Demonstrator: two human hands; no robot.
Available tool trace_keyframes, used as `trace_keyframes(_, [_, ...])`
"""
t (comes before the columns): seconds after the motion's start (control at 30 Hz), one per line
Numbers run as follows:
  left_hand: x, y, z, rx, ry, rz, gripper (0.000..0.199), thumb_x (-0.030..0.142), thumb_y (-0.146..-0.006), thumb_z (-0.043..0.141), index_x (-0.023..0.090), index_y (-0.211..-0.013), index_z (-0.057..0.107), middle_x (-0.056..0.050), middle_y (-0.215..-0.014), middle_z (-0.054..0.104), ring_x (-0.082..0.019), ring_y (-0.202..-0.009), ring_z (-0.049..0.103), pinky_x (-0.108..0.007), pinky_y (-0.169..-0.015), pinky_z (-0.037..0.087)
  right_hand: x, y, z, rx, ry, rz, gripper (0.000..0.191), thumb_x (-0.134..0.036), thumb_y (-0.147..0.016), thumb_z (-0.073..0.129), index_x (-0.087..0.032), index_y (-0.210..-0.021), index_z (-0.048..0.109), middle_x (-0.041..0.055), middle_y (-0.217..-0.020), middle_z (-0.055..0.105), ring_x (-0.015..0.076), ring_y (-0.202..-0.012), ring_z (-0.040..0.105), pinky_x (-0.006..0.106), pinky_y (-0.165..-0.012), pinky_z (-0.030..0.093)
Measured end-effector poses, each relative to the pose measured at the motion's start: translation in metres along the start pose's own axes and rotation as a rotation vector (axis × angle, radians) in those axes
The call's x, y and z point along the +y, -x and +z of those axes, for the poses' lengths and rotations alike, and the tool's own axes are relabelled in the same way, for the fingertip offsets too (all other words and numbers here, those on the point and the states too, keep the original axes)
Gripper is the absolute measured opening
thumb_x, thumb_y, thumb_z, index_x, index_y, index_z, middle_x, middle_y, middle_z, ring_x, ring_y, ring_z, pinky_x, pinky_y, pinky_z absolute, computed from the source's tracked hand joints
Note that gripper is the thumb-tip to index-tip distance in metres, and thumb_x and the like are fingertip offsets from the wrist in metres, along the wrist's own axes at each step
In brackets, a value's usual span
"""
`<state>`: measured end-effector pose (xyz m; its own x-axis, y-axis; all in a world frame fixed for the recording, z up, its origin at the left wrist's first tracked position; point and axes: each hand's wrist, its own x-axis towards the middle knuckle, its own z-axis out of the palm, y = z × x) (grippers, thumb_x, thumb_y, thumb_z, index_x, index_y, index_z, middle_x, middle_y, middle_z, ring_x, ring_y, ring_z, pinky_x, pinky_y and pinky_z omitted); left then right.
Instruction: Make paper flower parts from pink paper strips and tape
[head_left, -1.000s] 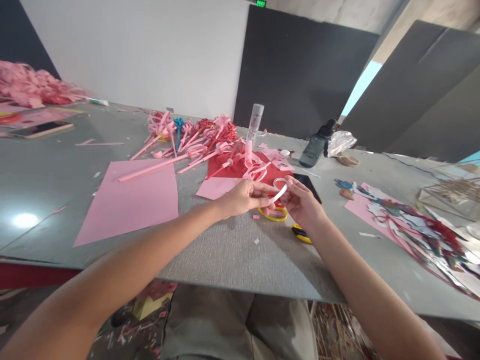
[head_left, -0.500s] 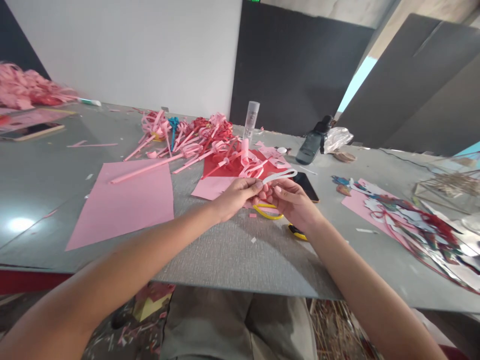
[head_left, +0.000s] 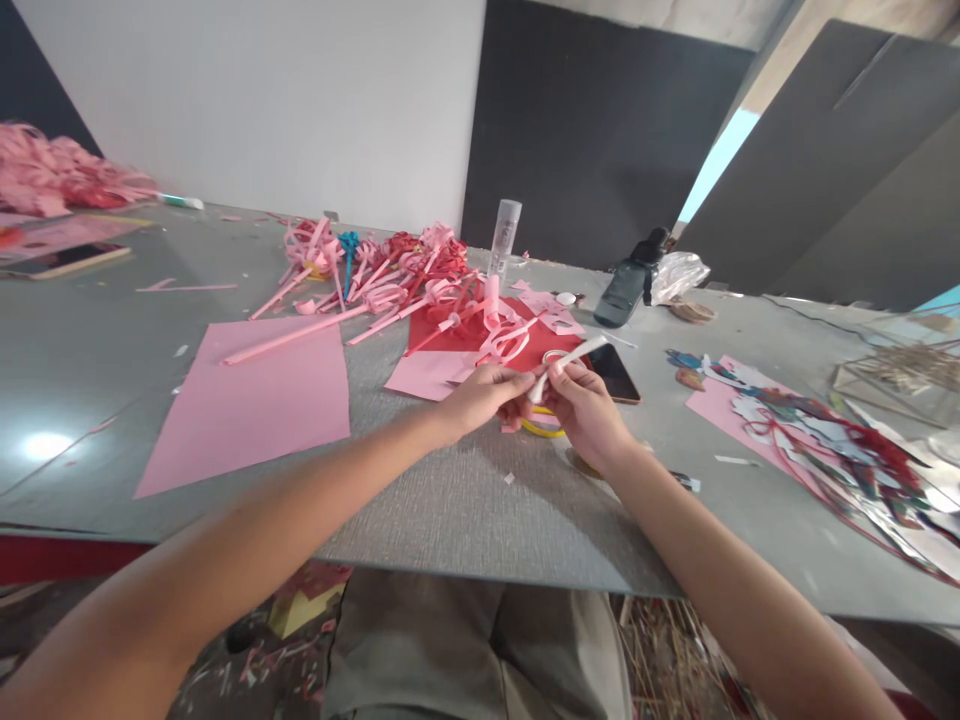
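A narrow white strip (head_left: 586,350), seemingly paper or tape, slants up to the right between my hands. My left hand (head_left: 491,392) is closed, its thumb and fingers pinching the strip's lower end. My right hand (head_left: 587,410) is closed on the strip too, thumb pressed along it. A small pale ring shape shows just behind the fingertips; I cannot make out what it is. Below the hands lie scissors with a yellow handle (head_left: 543,431), partly hidden. Behind them is a red paper sheet (head_left: 442,335) bearing pink paper curls (head_left: 510,343).
A pink sheet (head_left: 259,420) lies at the left. Paper flowers on stems (head_left: 382,270) are heaped beyond it. A clear tube (head_left: 505,238), a dark bottle (head_left: 624,290) and a phone (head_left: 616,373) stand or lie behind my hands. Cut scraps (head_left: 832,450) cover the right side.
The white strip was bent into a loop pointing right; now it looks straight and narrow, slanting upward. My right hand has closed further around it, near the left fingertips.
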<state>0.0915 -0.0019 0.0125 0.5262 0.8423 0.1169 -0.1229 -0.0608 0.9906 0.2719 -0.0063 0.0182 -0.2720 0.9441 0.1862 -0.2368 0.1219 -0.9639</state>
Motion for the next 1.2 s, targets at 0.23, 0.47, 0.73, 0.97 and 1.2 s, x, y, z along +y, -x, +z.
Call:
trace_keyframes(0.23, [-0.0013, -0.0017, -0.0029, 0.284, -0.120, 0.208, 0.026, 0.041, -0.092, 0.064, 0.017, -0.096, 0.070, -0.003, -0.083, 0.065, -0.013, -0.073, 0.061, -0.023, -0.062, 0.047, -0.0034, 0.0018, -0.0029, 0.024, 0.181, 0.003, 0.039, -0.055, -0.084, 0.074, -0.023, -0.066, 0.062, 0.0002, -0.067, 0.052, 0.0152, -0.064, 0.047, 0.030, -0.059, 0.040])
trace_keyframes(0.47, [0.0008, 0.0010, -0.0011, 0.247, -0.131, 0.223, 0.042, 0.043, -0.083, 0.078, 0.016, -0.114, 0.066, -0.006, -0.099, 0.067, -0.016, -0.085, 0.066, -0.026, -0.070, 0.052, -0.0041, 0.0041, 0.0009, -0.053, 0.464, -0.019, 0.045, -0.051, -0.090, 0.065, -0.021, -0.060, 0.048, -0.0033, -0.060, 0.041, 0.0121, -0.060, 0.036, 0.030, -0.057, 0.027])
trace_keyframes(0.73, [-0.0025, 0.0003, -0.0014, 0.248, -0.117, 0.261, 0.042, 0.044, -0.081, 0.081, 0.014, -0.107, 0.065, -0.007, -0.097, 0.068, -0.016, -0.084, 0.065, -0.025, -0.071, 0.051, -0.0029, 0.0062, 0.0034, -0.201, 0.607, -0.036, 0.050, -0.062, -0.091, 0.059, -0.021, -0.065, 0.049, -0.0047, -0.060, 0.039, 0.0100, -0.057, 0.032, 0.028, -0.054, 0.022])
trace_keyframes(0.97, [0.0008, 0.0018, -0.0021, 0.303, -0.211, 0.333, 0.030, 0.043, -0.087, 0.076, 0.015, -0.094, 0.067, -0.003, -0.079, 0.067, -0.014, -0.074, 0.063, -0.024, -0.067, 0.047, 0.0007, 0.0055, 0.0052, -0.262, 0.589, -0.019, 0.054, -0.070, -0.092, 0.055, -0.021, -0.068, 0.050, -0.0042, -0.061, 0.042, 0.0103, -0.057, 0.034, 0.027, -0.053, 0.026])
trace_keyframes(1.2, [-0.0028, 0.0023, -0.0029, 0.390, -0.271, 0.354, 0.037, 0.050, -0.095, 0.065, 0.017, -0.079, 0.066, -0.002, -0.071, 0.064, -0.013, -0.067, 0.060, -0.024, -0.063, 0.047, -0.0051, 0.0033, 0.0023, -0.288, 0.557, 0.026, 0.053, -0.065, -0.096, 0.053, -0.019, -0.073, 0.065, -0.0022, -0.061, 0.050, 0.0109, -0.057, 0.039, 0.026, -0.055, 0.031])
